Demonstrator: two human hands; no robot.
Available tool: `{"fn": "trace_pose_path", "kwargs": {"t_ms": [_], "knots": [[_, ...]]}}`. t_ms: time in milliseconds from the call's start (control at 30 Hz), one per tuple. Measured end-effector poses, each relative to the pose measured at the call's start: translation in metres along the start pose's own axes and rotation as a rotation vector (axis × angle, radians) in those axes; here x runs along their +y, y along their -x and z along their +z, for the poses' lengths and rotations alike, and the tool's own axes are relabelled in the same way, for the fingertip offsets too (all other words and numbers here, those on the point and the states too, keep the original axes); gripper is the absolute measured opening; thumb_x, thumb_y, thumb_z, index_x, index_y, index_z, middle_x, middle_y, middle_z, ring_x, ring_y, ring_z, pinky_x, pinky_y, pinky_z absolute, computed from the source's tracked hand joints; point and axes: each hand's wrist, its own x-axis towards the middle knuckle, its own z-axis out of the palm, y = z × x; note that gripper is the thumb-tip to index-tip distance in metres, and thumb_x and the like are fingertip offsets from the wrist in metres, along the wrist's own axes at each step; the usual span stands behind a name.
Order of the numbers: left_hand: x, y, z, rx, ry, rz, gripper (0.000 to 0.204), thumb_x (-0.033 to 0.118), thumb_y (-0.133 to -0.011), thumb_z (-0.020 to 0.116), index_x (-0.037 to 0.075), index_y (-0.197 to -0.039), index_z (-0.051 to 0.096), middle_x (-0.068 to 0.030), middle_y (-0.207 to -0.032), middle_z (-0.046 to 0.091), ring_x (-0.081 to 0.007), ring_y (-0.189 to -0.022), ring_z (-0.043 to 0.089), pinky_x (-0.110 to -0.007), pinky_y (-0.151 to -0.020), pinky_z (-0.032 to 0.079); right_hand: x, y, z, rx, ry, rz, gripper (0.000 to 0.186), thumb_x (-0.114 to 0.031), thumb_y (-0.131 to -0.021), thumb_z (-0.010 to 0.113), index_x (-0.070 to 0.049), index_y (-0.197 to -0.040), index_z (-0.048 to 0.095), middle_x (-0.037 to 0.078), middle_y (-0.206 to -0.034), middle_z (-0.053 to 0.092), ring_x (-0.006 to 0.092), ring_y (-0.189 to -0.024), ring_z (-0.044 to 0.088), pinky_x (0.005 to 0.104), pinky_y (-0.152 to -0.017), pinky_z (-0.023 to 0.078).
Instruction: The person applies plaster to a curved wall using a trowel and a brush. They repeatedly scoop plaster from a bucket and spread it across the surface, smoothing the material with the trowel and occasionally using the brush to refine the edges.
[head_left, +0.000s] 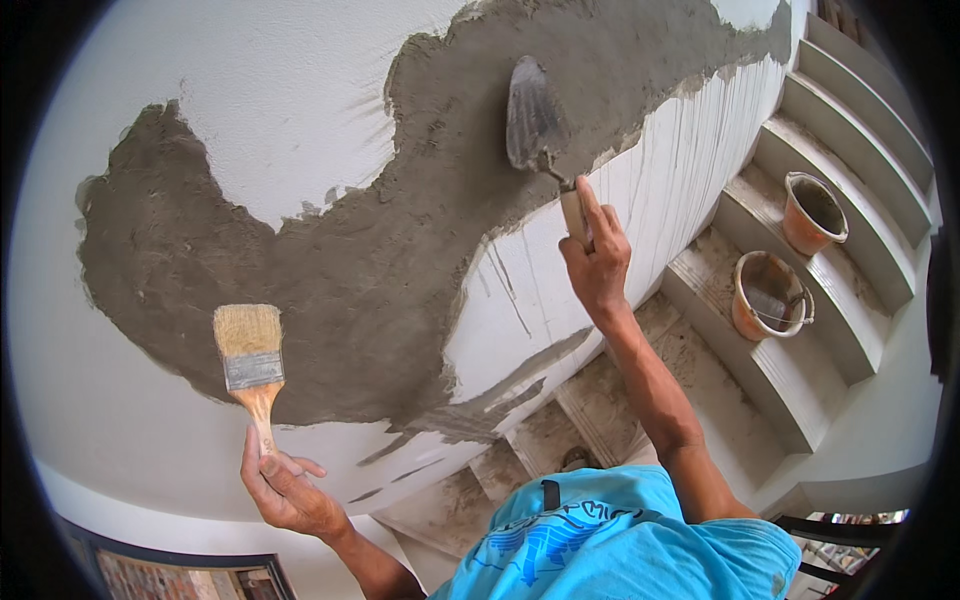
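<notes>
My left hand (288, 492) is closed round the wooden handle of a wide paintbrush (250, 345). Its pale bristles point up, in front of the wall at the lower left. My right hand (600, 250) grips a trowel (535, 115) by its handle, with the index finger stretched along it. The trowel's blade lies at or close against the wet grey mortar (330, 290); whether it touches cannot be made out. This mortar forms a broad, irregular patch across the white wall (290, 90).
A staircase (740, 370) curves up on the right. Two orange buckets stand on its steps: one bucket (813, 215) higher up, the other bucket (755, 320) lower, with a tool inside. Grey drips mark the wall beneath the mortar. A dark frame (190, 570) sits at the lower left.
</notes>
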Motion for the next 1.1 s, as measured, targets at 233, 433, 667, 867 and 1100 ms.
{"fn": "trace_pose_path", "kwargs": {"t_ms": [233, 433, 667, 867, 1100], "knots": [[-0.003, -0.002, 0.006, 0.0, 0.022, -0.007, 0.042, 0.028, -0.111, 0.045, -0.004, -0.134, 0.059, 0.0012, -0.065, 0.04, -0.0072, -0.051, 0.038, -0.022, -0.043, 0.04, -0.028, 0.027, 0.002, -0.219, -0.011, -0.063, 0.085, 0.009, -0.07, 0.064, -0.022, -0.148, 0.056, 0.011, -0.089, 0.058, 0.0285, -0.071, 0.062, 0.0406, -0.067, 0.055], [-0.002, -0.004, -0.001, 0.026, 0.015, -0.008, 0.042, 0.028, -0.111, 0.045, -0.004, -0.134, 0.059, 0.0006, -0.065, 0.042, -0.0072, -0.05, 0.038, -0.022, -0.043, 0.04, -0.025, 0.012, -0.01, -0.059, -0.056, -0.021, 0.087, 0.013, -0.067, 0.063, -0.014, -0.15, 0.053, 0.014, -0.092, 0.063, 0.0267, -0.071, 0.064, 0.0383, -0.066, 0.054], [0.0, 0.0, -0.001, 0.017, 0.006, -0.027, 0.042, 0.028, -0.111, 0.045, -0.004, -0.134, 0.059, 0.0006, -0.064, 0.042, -0.0071, -0.051, 0.039, -0.022, -0.043, 0.039, -0.028, 0.012, 0.012, -0.111, 0.061, -0.1, 0.083, 0.009, -0.073, 0.063, -0.021, -0.15, 0.053, 0.01, -0.089, 0.057, 0.0258, -0.07, 0.063, 0.0403, -0.063, 0.055], [0.001, -0.002, -0.005, 0.066, -0.001, -0.005, 0.042, 0.028, -0.111, 0.045, -0.004, -0.134, 0.059, 0.0006, -0.064, 0.042, -0.0077, -0.05, 0.039, -0.022, -0.043, 0.039, -0.062, 0.041, -0.001, -0.275, -0.121, -0.103, 0.082, 0.01, -0.069, 0.062, -0.019, -0.145, 0.059, 0.009, -0.087, 0.056, 0.0259, -0.066, 0.059, 0.0403, -0.063, 0.055], [-0.001, -0.002, -0.011, 0.049, -0.024, 0.019, 0.042, 0.028, -0.112, 0.044, -0.004, -0.134, 0.06, 0.0002, -0.064, 0.044, -0.0077, -0.049, 0.038, -0.022, -0.043, 0.039, -0.037, -0.012, 0.003, -0.074, 0.057, -0.1, 0.085, 0.01, -0.07, 0.063, -0.017, -0.15, 0.053, 0.01, -0.089, 0.057, 0.0251, -0.072, 0.061, 0.0388, -0.064, 0.054]]}}
